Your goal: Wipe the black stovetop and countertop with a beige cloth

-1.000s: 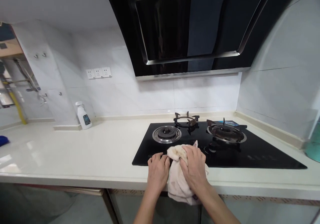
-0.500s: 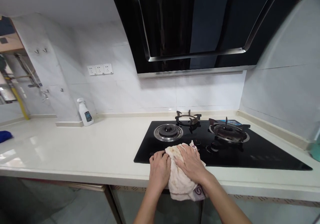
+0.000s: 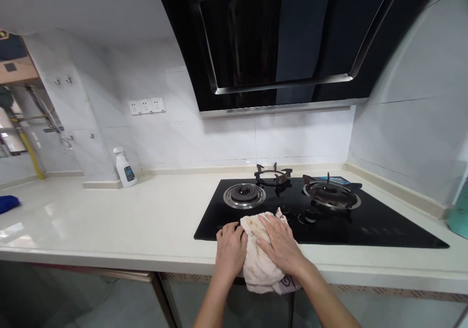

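Note:
A cream, brown-stained cloth (image 3: 256,264) lies bunched over the front edge of the black gas stove (image 3: 215,225), its lower part hanging past the counter edge. On top of it my right hand (image 3: 280,242) presses flat, fingers stretched out and thumb apart. Beside the cloth's left edge, my left hand (image 3: 231,247) rests on the front rim of the stove with its fingers slightly bent and apart, touching the cloth. The left burner (image 3: 244,195) sits just behind the hands without its grate. Stove knobs (image 3: 309,217) show to the right of the cloth.
A loose pan support (image 3: 272,177) stands at the stove's back edge. The right burner (image 3: 332,195) carries its support. A white spray bottle (image 3: 125,169) stands by the wall at left, a blue item (image 3: 8,203) farther left. The black range hood (image 3: 278,50) slopes overhead.
The view has shifted slightly. Both hands stay on nearly the same spot, the right still flat on the cloth and the left beside it.

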Action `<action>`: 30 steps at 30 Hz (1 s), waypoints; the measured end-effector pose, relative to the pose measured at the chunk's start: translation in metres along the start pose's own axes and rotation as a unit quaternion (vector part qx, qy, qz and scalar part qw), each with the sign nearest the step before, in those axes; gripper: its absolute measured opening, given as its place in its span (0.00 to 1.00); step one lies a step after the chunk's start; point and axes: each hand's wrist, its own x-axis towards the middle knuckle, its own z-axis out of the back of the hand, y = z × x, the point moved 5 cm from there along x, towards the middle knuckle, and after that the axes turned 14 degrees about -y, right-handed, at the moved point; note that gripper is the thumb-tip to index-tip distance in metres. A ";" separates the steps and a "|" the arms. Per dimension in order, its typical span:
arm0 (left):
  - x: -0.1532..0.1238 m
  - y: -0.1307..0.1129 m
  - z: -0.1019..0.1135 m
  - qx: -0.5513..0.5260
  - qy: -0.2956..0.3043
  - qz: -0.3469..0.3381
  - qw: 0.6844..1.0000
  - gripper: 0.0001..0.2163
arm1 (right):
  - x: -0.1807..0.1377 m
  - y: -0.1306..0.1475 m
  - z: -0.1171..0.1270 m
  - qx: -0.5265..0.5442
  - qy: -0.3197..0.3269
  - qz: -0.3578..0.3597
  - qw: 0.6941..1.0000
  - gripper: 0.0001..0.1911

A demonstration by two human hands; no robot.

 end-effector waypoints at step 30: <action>-0.003 0.002 -0.003 -0.016 0.011 0.019 1.000 0.13 | -0.021 -0.082 0.043 0.058 -0.064 -0.011 0.996 0.22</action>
